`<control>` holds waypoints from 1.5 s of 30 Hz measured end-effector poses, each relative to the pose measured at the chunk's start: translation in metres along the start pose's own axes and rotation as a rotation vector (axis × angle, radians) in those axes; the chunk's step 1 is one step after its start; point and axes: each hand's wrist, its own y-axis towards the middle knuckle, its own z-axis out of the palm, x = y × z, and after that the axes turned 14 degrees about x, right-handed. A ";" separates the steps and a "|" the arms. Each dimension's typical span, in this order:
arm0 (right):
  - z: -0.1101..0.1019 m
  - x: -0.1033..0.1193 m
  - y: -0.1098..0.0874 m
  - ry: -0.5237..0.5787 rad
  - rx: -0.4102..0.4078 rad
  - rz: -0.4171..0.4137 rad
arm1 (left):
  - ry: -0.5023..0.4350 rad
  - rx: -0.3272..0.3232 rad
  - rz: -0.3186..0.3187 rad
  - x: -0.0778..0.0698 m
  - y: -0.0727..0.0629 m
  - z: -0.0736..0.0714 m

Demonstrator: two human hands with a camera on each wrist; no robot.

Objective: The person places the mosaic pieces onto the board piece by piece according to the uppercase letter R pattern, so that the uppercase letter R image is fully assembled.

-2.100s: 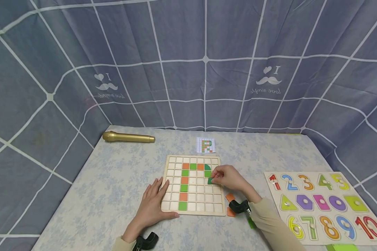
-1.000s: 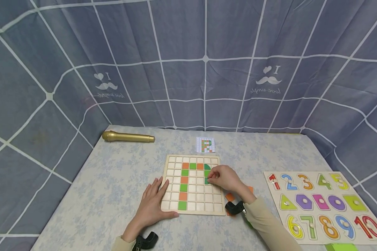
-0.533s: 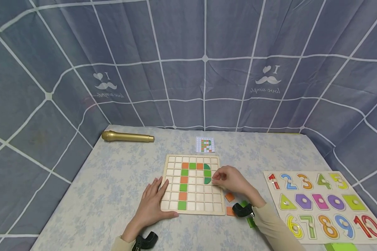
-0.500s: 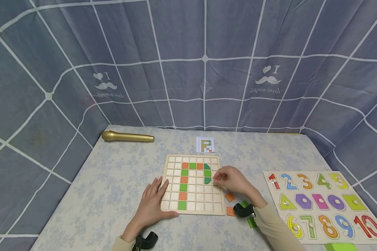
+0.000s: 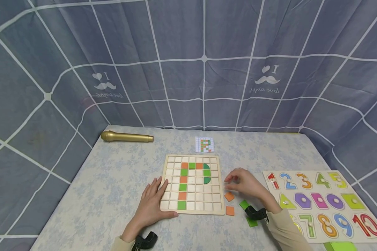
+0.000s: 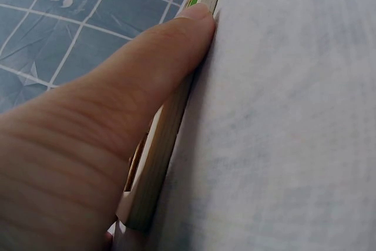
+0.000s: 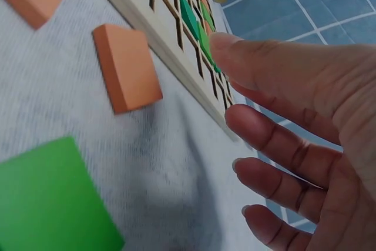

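A wooden grid board [image 5: 221,205] lies on the table, with orange and green square tiles and two dark green quarter-round tiles [image 5: 206,180] set in its cells. My left hand [image 5: 154,202] rests against the board's lower left corner, fingers straight, thumb along the front edge; the left wrist view shows the thumb [image 6: 158,57] touching that edge. To the right of the board my right hand [image 5: 246,183] hovers with loosely bent fingers and holds nothing. Below it lie two orange tiles [image 5: 230,211] and two green tiles [image 5: 252,222]; in the right wrist view an orange tile [image 7: 126,66] lies beside the board.
A small pattern card [image 5: 204,144] lies behind the board. A gold microphone [image 5: 127,136] is at the back left. On the right lies a number and shape puzzle board [image 5: 325,188], with a bright green block [image 5: 339,246] at its front edge. A grid-patterned curtain surrounds the table.
My right hand set the second dark green quarter-round tile into its cell, let go, and drew back right and off the board. My left hand stays where it was.
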 end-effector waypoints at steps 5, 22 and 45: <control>-0.001 -0.003 -0.004 0.004 0.011 0.010 | 0.001 -0.001 -0.001 0.000 0.000 -0.001; 0.002 -0.008 -0.009 -0.007 0.081 0.007 | 0.007 -0.016 0.024 0.002 0.000 0.000; -0.001 -0.004 -0.014 -0.018 0.189 -0.080 | 0.007 -0.012 0.027 0.002 -0.001 0.001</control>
